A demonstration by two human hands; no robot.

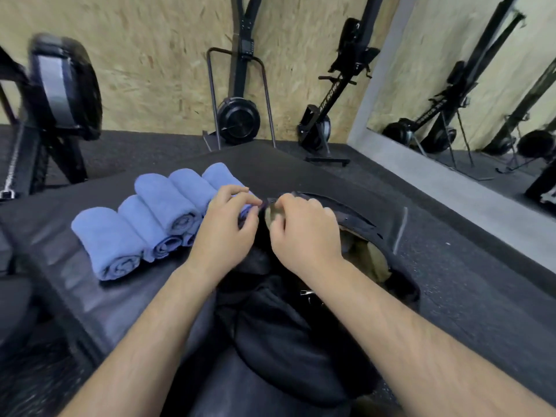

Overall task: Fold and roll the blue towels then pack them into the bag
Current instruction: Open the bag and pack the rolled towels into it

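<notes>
Several rolled blue towels (156,218) lie side by side on a black padded platform (75,296), left of centre. A black bag (288,341) lies in front of me, its top edge partly parted with a tan lining (370,257) showing on the right. My left hand (228,227) pinches the bag's top edge next to the nearest towel roll. My right hand (301,233) grips the same edge just to the right, around a small tan piece. Whether that piece is a zip pull is unclear through the blur.
Black rowing machines (237,115) stand upright against the chipboard wall behind the platform. Another machine (60,85) stands at the far left. A wall mirror (481,85) fills the right side. Dark rubber flooring (481,251) surrounds the platform.
</notes>
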